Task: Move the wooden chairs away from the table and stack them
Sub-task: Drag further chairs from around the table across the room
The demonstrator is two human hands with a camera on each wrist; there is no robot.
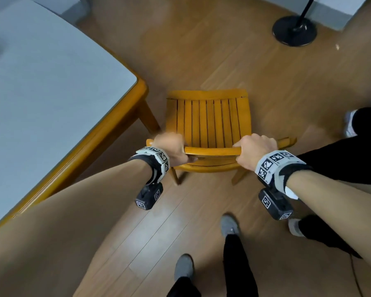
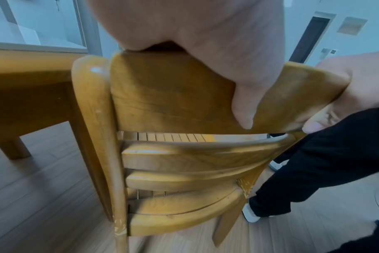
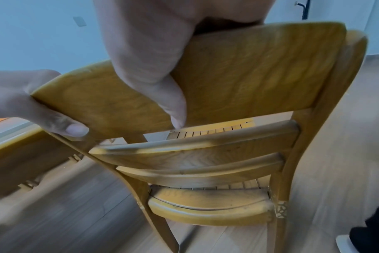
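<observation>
A wooden chair [image 1: 210, 121] with a slatted seat stands on the floor just right of the table's corner, its back toward me. My left hand [image 1: 171, 150] grips the left end of the top back rail [image 1: 212, 150], thumb behind and fingers over the front. My right hand [image 1: 254, 152] grips the right part of the same rail. In the left wrist view the left hand [image 2: 216, 51] wraps over the chair back [image 2: 173, 95]. The right wrist view shows my right hand [image 3: 154, 56] wrapped over the chair back [image 3: 249, 73]. The table [image 1: 141, 86] has a grey top and wooden frame.
A black round lamp base [image 1: 294, 31] with a pole stands far right on the wooden floor. Another person's dark-trousered legs [image 1: 364, 125] and white shoe are at the right edge. My own feet in grey shoes [image 1: 229, 226] are behind the chair.
</observation>
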